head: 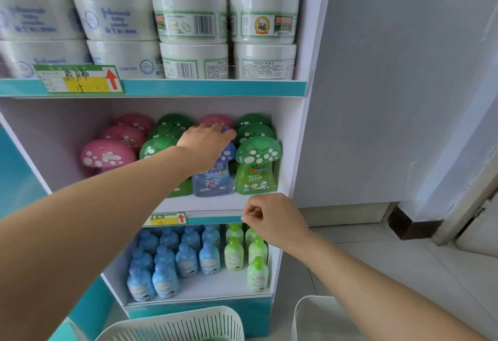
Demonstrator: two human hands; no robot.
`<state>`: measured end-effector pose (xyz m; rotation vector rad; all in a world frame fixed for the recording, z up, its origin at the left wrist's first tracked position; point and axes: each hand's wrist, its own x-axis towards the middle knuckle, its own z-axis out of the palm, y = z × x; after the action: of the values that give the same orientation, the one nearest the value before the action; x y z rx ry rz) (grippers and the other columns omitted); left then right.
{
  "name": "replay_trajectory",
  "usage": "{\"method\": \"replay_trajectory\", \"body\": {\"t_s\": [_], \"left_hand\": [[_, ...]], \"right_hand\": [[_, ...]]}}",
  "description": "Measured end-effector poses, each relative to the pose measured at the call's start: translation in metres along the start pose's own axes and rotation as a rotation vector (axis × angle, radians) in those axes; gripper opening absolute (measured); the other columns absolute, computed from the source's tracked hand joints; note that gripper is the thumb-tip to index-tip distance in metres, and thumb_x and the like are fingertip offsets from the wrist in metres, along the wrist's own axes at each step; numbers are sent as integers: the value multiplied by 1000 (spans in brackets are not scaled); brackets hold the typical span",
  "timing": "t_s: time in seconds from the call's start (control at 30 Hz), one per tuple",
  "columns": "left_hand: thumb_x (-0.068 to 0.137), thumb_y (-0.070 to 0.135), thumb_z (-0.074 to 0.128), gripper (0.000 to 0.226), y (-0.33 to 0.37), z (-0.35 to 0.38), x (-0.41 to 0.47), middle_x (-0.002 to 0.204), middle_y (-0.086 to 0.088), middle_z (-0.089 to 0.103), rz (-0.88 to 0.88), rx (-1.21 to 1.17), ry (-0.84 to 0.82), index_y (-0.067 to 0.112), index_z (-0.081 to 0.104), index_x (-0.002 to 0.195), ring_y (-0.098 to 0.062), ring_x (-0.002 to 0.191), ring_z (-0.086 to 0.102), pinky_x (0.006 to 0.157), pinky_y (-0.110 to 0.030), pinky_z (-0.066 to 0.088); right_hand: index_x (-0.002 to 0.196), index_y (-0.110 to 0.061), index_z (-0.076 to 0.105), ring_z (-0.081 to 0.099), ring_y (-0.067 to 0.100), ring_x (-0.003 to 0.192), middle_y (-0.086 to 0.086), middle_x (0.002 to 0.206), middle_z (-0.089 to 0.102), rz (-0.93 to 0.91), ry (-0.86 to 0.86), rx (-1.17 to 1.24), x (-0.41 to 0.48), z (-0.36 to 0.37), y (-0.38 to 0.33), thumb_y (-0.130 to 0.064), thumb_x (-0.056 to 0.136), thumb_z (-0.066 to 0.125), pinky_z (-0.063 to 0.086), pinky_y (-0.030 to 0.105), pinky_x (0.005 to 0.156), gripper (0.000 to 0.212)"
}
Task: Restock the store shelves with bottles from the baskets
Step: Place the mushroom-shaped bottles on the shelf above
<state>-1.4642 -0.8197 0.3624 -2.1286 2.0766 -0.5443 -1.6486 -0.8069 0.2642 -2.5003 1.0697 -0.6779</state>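
Observation:
My left hand [206, 142] reaches into the middle shelf [221, 202] and grips the blue mushroom-shaped cap of a blue bottle [214, 179], which stands upright near the shelf's front. A green mushroom-cap bottle [256, 168] stands just to its right, and more green and pink mushroom-cap bottles [107, 153] fill the rows to the left and behind. My right hand [272, 218] hovers at the shelf's front edge with its fingers loosely curled, holding nothing I can see. Two white baskets [175, 323] [310, 316] sit on the floor below.
White powder tubs [188, 17] are stacked on the top shelf. Small blue bottles [164, 262] and green bottles [256, 260] fill the lowest shelf. Price tags [78, 79] hang on the teal shelf edges. A white wall [390, 85] and tiled floor lie to the right.

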Motion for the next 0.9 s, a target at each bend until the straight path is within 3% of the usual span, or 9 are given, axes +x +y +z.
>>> {"method": "replay_trajectory", "body": {"t_s": [0.13, 0.23, 0.33, 0.43, 0.57, 0.73, 0.9], "left_hand": [[79, 13, 70, 68, -9, 3, 1, 127, -4, 47, 61, -29, -4, 27, 34, 136, -30, 111, 52, 83, -40, 47], [76, 16, 74, 72, -12, 3, 3, 128, -2, 47, 88, -39, -19, 28, 35, 135, -29, 113, 51, 84, -40, 47], [75, 16, 77, 73, -14, 2, 4, 128, -2, 49, 95, -52, -24, 27, 36, 135, -30, 115, 51, 86, -41, 48], [74, 17, 78, 74, -15, 2, 4, 127, -2, 50, 98, -53, -24, 27, 36, 134, -30, 114, 51, 86, -41, 48], [73, 19, 79, 72, -20, 3, 2, 126, -2, 50, 111, -55, -22, 27, 39, 132, -30, 114, 51, 85, -40, 47], [74, 16, 77, 71, -22, 5, 2, 126, -3, 49, 110, -57, -8, 26, 39, 133, -30, 113, 51, 83, -41, 48], [76, 16, 75, 73, -25, 9, -2, 129, -3, 47, 104, -77, 16, 27, 36, 136, -29, 112, 53, 83, -42, 51]], "right_hand": [[89, -15, 71, 63, 13, 77, -1, 82, 71, 45, 44, 31, 8, -4, 4, -20, 85, 62, 53, 33, 76, 12], [112, -16, 65, 64, 16, 82, 0, 86, 70, 72, 116, 24, 19, -10, 0, -21, 88, 63, 52, 34, 79, 25], [134, -19, 47, 61, 19, 85, 1, 87, 68, 34, 278, -51, 37, -17, -9, -22, 89, 63, 49, 34, 79, 47], [148, -28, 23, 55, 18, 78, -1, 84, 63, 77, 306, -133, 59, -20, -17, -26, 92, 59, 43, 34, 74, 67], [144, -27, 35, 59, 26, 76, 1, 78, 61, 121, 339, -224, 76, -20, -18, -21, 95, 53, 39, 33, 63, 53], [141, -25, 38, 45, 22, 66, -7, 72, 49, 141, 361, -312, 78, -18, -20, -14, 93, 51, 35, 30, 59, 51], [144, -28, 33, 55, 25, 71, 2, 82, 65, 136, 368, -277, 75, -14, -20, -21, 95, 52, 35, 29, 56, 54]]}}
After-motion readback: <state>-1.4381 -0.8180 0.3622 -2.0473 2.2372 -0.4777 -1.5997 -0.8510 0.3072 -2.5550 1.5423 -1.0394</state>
